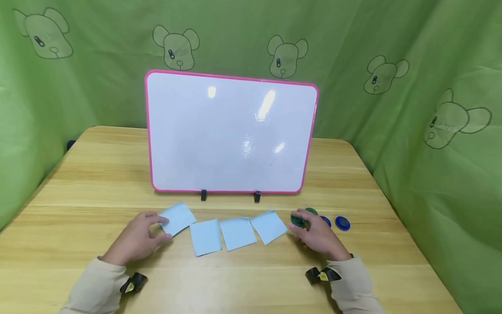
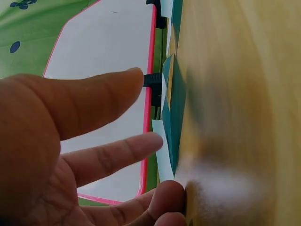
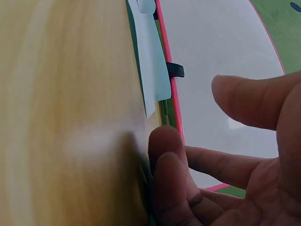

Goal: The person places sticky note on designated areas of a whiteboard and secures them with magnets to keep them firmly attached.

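Observation:
My left hand [image 1: 137,235] rests at the leftmost light-blue paper note [image 1: 178,218], the index fingertip over its left edge. In the left wrist view the thumb [image 2: 103,96] stands apart from the index finger, with nothing pinched between. My right hand [image 1: 319,235] is over the round magnets, its fingertips at a green magnet [image 1: 298,221]. Another green magnet [image 1: 311,210] shows behind the fingers. Beside that hand a blue magnet [image 1: 325,221] is partly covered. In the right wrist view the thumb [image 3: 244,101] is spread away from the fingers.
A pink-framed whiteboard [image 1: 231,135] stands behind the notes on black feet [image 1: 203,195]. More blue notes [image 1: 205,237] lie in a row between the hands. Another blue magnet [image 1: 343,223] lies at the right on the wooden table [image 1: 251,283]. Green curtains [image 1: 235,26] surround the table.

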A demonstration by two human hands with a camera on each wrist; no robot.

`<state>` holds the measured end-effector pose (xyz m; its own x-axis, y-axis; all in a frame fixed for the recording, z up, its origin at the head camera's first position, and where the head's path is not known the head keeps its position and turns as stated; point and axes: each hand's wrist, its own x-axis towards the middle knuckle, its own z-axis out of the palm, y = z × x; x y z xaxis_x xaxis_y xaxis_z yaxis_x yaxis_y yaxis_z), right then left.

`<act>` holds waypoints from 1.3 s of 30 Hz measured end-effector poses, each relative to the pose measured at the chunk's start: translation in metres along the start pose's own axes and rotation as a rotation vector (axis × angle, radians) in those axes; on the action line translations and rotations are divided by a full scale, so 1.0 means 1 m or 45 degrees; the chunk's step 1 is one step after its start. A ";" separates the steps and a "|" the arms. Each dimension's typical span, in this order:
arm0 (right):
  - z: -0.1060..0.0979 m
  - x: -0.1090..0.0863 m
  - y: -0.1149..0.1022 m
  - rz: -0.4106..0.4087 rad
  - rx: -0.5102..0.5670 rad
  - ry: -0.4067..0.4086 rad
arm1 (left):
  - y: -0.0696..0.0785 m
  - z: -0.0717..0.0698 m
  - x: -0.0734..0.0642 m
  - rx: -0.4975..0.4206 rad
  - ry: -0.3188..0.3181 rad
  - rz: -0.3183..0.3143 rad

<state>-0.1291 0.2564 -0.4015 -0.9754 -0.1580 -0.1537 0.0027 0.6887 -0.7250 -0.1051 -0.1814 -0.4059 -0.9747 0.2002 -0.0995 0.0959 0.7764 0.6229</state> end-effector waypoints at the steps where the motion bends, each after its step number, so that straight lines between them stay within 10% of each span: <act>1: 0.000 0.000 0.000 0.002 -0.012 0.004 | 0.000 0.000 0.001 0.013 0.003 0.003; 24: 0.002 0.002 0.003 0.125 0.081 0.053 | 0.002 0.001 0.002 0.030 0.162 0.019; 33: 0.002 0.005 0.010 -0.086 -0.129 0.002 | 0.004 0.000 0.001 -0.130 0.273 0.007; 39: 0.002 0.003 0.009 -0.044 -0.163 0.016 | 0.007 -0.001 0.000 -0.226 0.337 -0.005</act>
<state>-0.1314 0.2604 -0.4099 -0.9771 -0.1749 -0.1209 -0.0586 0.7680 -0.6378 -0.1048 -0.1765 -0.4007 -0.9959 0.0172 0.0886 0.0781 0.6556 0.7511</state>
